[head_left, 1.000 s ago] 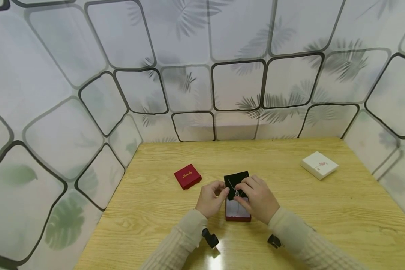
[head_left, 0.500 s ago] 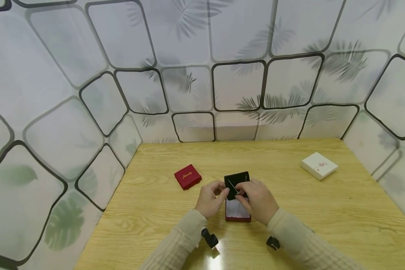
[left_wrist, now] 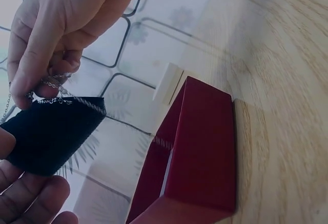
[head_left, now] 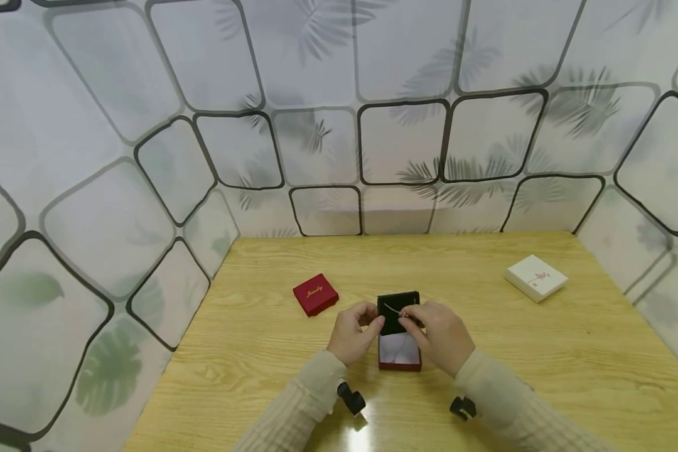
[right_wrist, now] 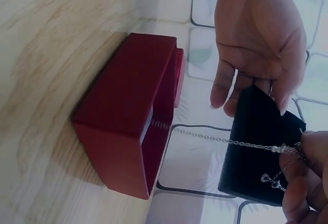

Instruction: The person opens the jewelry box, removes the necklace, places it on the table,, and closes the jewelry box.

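Observation:
A black jewelry pad (head_left: 392, 321) is held above the red box base (head_left: 400, 366) by my left hand (head_left: 353, 334), its thumb in front and fingers behind. Between thumb and fingertips my right hand (head_left: 442, 333) pinches a silver necklace (head_left: 394, 309) over the pad's front. In the right wrist view, a thin chain (right_wrist: 205, 136) stretches from the pinch into the box base. A small clear-stone pendant (right_wrist: 265, 178) dangles beside the fingers there. The left wrist view has gathered chain (left_wrist: 54, 84) at the right fingertips; the pad's back is hidden.
A red lid (head_left: 315, 295) with gold lettering lies on the wooden table (head_left: 248, 351), left of the hands. Farther right sits a white box (head_left: 535, 277) with a pink print. A patterned curtain (head_left: 401, 144) surrounds the table's back and sides.
My right hand has shifted slightly right, pulling the necklace away from the pad's middle. The pad is a little lower and more level. My left hand keeps its hold.

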A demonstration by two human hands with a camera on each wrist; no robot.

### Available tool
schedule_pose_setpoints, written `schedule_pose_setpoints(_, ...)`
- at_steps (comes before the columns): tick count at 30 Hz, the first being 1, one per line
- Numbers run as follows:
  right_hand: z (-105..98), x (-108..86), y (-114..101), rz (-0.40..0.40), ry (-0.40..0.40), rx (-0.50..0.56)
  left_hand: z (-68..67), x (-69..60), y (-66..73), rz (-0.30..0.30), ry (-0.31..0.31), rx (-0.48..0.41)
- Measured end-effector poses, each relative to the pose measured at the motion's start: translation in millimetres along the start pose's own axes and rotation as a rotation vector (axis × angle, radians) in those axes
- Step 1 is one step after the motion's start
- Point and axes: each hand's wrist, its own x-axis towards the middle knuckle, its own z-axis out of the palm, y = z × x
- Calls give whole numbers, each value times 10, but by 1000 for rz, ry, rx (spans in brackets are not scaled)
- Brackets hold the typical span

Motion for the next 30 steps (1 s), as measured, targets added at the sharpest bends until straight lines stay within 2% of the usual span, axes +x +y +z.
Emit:
schedule_pose_setpoints(10, -48, 34, 38, 17, 24, -8, 0, -16, -8, 11, 2, -2)
schedule_pose_setpoints(19, -123, 118, 100, 23, 22, 5, -13, -23, -18, 59, -5, 18)
schedule_pose_setpoints(26, -169, 165, 146, 37, 6, 16, 74, 24, -437, 71, 26, 18)
schedule_pose_setpoints(30, -180, 190, 165, 38, 5, 26, 63, 15, -445, 101, 19, 25)
